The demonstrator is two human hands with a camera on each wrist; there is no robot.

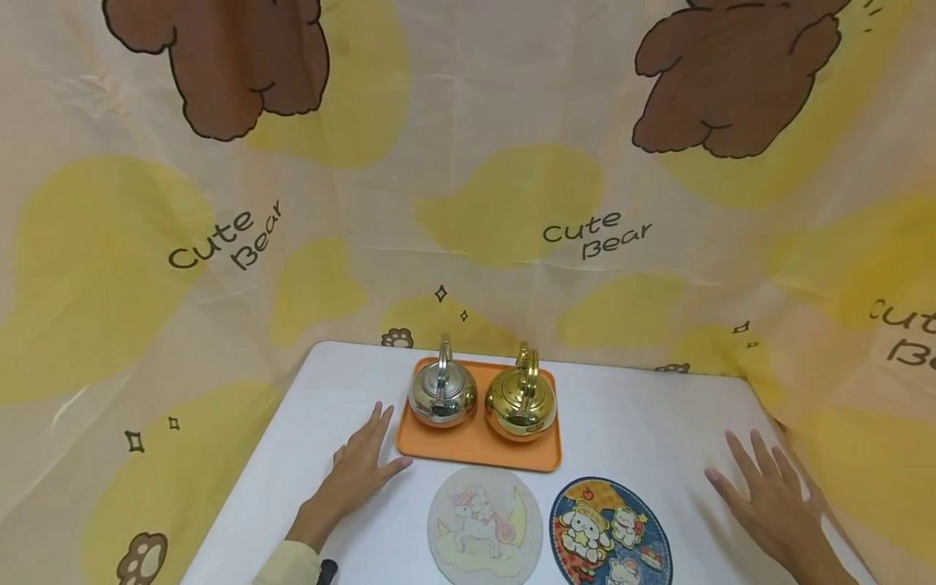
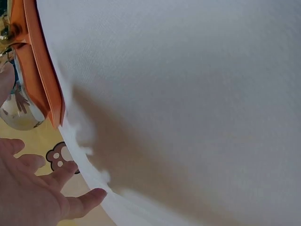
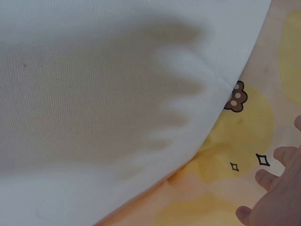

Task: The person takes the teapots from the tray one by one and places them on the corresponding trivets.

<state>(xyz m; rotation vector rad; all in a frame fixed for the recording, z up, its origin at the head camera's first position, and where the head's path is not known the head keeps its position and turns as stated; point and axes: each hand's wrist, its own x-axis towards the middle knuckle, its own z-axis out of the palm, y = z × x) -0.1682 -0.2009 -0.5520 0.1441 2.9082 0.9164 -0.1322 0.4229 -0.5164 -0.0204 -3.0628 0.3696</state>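
Observation:
My left hand (image 1: 360, 465) hovers over the white table at the left of an orange tray (image 1: 468, 445), fingers spread, thumb tip right by the tray's front left corner. It holds nothing. On the tray stand a silver teapot (image 1: 443, 396) at the left and a gold teapot (image 1: 521, 405) at the right, both with upright handles. My right hand (image 1: 777, 508) is held over the right side of the table, far from the tray, its fingers spread and nothing in it. The left wrist view shows the left hand's fingers (image 2: 61, 176) near the tray's edge; the right wrist view shows the right hand's fingertips (image 3: 265, 179).
In front of the tray lies a round pale mat (image 1: 485, 528) with a unicorn picture. To its right is a dark blue round mat (image 1: 611, 536) with cartoon animals. A printed "Cute Bear" cloth (image 1: 504, 203) hangs behind and beside the white table (image 1: 344, 382).

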